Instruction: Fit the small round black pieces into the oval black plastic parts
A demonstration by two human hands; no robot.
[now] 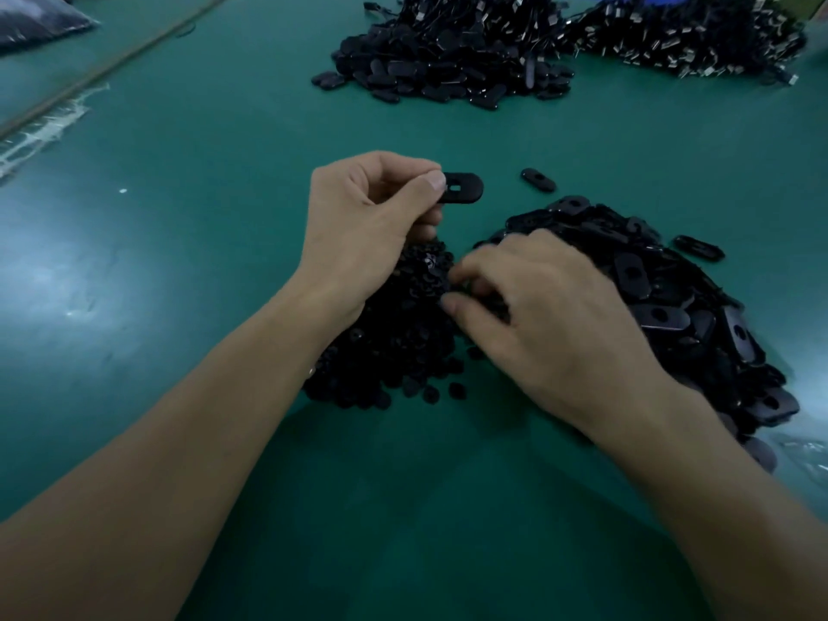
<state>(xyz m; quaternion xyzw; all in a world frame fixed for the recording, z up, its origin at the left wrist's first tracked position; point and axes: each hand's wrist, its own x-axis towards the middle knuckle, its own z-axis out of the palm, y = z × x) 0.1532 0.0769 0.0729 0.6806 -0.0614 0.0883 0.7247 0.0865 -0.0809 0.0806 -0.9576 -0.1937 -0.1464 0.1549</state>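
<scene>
My left hand [367, 221] pinches one oval black plastic part [463, 188] between thumb and fingers, holding it above the green table [201, 195]; its slot faces up. Below it lies a heap of small round black pieces [398, 342]. My right hand [551, 324] reaches into that heap with curled fingertips, which are blurred, so whether they hold a piece is unclear. A pile of oval black parts [681, 307] lies under and to the right of my right hand.
Two loose oval parts [537, 179] [699, 248] lie beside the right pile. At the back is a mound of oval parts with cords [448, 51] and a second tangled mound [699, 33]. A plastic bag [40, 20] sits at the far left corner.
</scene>
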